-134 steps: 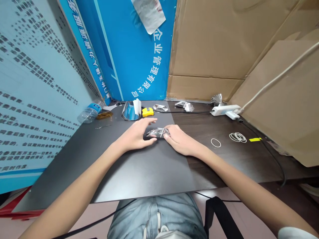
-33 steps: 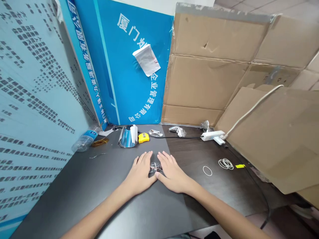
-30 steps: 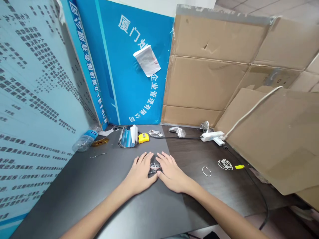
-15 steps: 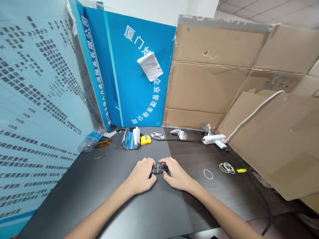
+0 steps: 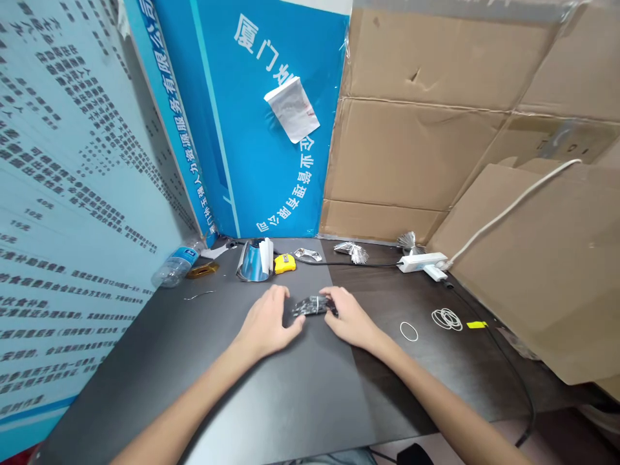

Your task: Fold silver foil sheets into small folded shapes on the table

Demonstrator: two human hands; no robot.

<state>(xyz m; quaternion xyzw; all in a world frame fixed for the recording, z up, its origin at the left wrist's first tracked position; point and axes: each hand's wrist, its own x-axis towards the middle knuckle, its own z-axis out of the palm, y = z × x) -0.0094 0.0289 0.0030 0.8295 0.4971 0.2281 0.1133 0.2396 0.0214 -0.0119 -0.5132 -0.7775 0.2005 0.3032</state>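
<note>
A small shiny black bundle (image 5: 309, 306) with a white band around it lies over the dark desk; what it is made of is too small to tell. My right hand (image 5: 349, 316) grips its right end between thumb and fingers. At the left end, my left hand (image 5: 266, 321) is open, its fingers apart from the bundle and its thumb tip close to the lower left edge. Whether that thumb touches it, I cannot tell. To the right lie one loose white rubber band (image 5: 409, 331) and a small heap of similar bands (image 5: 446, 319).
A yellow tape measure (image 5: 285, 263), a roll of bluish film (image 5: 255, 261), brown tape (image 5: 202, 270) and a plastic bottle (image 5: 177, 265) stand at the back left. Silvery wire ties (image 5: 352, 251) and a white power strip (image 5: 422, 261) sit at the back right. Cardboard (image 5: 387, 155) walls the rear.
My left hand has let go of the bundle's left end and moved slightly left, its fingers spreading. My right hand still holds the bundle, which now tilts a little. The camera view has shifted.
</note>
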